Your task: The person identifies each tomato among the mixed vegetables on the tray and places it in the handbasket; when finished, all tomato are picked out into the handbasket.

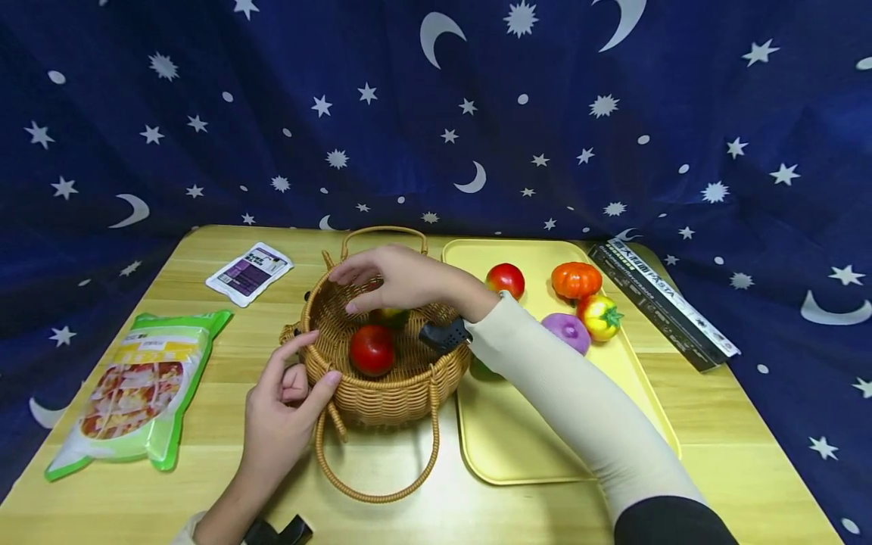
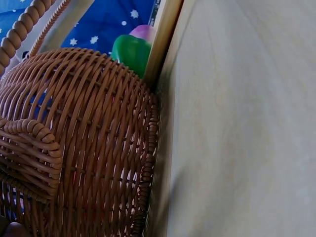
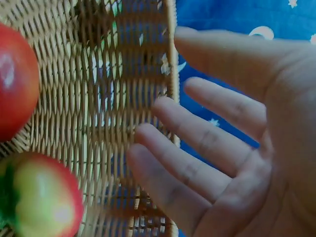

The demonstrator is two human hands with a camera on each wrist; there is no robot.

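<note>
A brown wicker basket [image 1: 388, 397] with two looped handles stands mid-table. Inside lie a round red fruit or vegetable [image 1: 372, 350] and a yellow-and-red one [image 3: 42, 197] with a green top, mostly covered by my hand in the head view. Over the basket hangs my right hand [image 1: 402, 276], palm down, fingers loosely bent and holding nothing. The right wrist view shows its fingers spread near the rim. My left hand [image 1: 279, 409] touches the basket's near-left rim with index finger and thumb, tips apart. The left wrist view shows mostly the basket's woven outside.
On the yellow tray [image 1: 531, 446], to the right, are a red piece [image 1: 506, 281], an orange pumpkin [image 1: 576, 280], a yellow-red piece [image 1: 599, 318], a purple one [image 1: 567, 331] and a partly hidden green one [image 1: 484, 369]. A black box [image 1: 661, 303], a green bag [image 1: 139, 386] and a white-purple pouch [image 1: 250, 273] lie around.
</note>
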